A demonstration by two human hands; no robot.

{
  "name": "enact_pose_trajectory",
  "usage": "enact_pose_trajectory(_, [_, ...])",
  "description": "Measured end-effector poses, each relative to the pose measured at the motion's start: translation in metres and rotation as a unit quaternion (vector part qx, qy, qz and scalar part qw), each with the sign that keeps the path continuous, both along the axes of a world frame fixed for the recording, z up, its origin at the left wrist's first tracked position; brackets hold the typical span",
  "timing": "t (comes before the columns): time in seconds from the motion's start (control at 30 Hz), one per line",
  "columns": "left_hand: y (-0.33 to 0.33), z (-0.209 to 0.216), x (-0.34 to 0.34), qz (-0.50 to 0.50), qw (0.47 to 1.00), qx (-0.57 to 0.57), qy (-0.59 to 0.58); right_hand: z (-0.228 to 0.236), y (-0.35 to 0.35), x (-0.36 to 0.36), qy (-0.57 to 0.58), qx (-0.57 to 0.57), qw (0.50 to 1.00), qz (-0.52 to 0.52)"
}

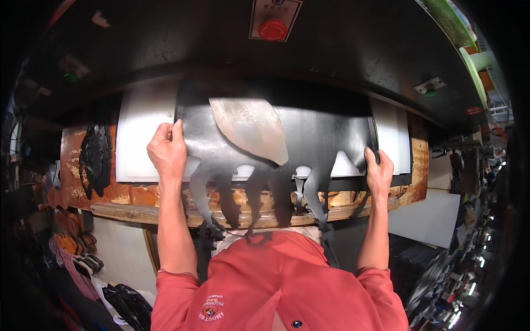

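- Black sheet (314, 132): spread crosswise in front of the person, over the white board (142, 138) and below the dark machine panel; its surface is smooth and glossy, and its far part lies in shadow.
- Near edge of the sheet: cut into long, ragged strips (225, 198), which extend past the board and across the wooden front rail (127, 212) toward the person; rounded gaps between them expose the board.
- Left grip (167, 153): closed on the sheet's left edge, thumb uppermost; the fingers beneath are partly hidden.
- Right grip (380, 170): pinching the sheet's right edge near its lower corner, where the material curls upward.
- Pale leaf-shaped piece (248, 127): lying on the sheet between the two hands, slanted, its pointed end toward the person and right of centre; neither hand touches it.
- Worktop (418, 165): wooden, scuffed and reddish-brown, visible on both sides of the board.
- Bundle of dark cut strips (96, 160): on the worktop, left of the board.
- Machine panel (182, 41): dark, spanning the top of the view, with a red button (272, 30) near the middle and a green button (70, 77) toward the left.
- Rounded brown pieces (69, 223): stacked at lower left, beyond the worktop.
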State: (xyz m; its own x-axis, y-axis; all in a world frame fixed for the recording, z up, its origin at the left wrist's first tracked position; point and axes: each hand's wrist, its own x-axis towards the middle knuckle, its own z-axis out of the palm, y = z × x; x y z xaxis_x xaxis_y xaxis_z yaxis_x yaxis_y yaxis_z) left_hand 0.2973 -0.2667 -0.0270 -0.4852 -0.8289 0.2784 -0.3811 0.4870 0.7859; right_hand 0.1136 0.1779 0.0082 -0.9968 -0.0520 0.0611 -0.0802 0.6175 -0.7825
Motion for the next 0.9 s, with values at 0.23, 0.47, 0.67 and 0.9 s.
enact_pose_trajectory(0.23, [0.017,0.021,0.007,0.024,0.976,-0.216,-0.002,-0.038,-0.021,-0.029,0.129,0.008,0.991,-0.046])
enact_pose_trajectory(0.47, [0.167,-0.011,0.082,-0.31,0.928,-0.183,0.095,0.008,0.015,-0.008,0.326,-0.095,0.94,-0.035])
enact_pose_trajectory(0.67, [0.164,-0.042,0.081,-0.278,0.907,-0.308,0.07,0.076,0.042,-0.046,0.414,-0.126,0.899,-0.063])
enact_pose_trajectory(0.9, [0.168,-0.039,0.079,-0.245,0.921,-0.295,0.07,0.07,0.075,-0.037,0.326,-0.076,0.942,-0.019])
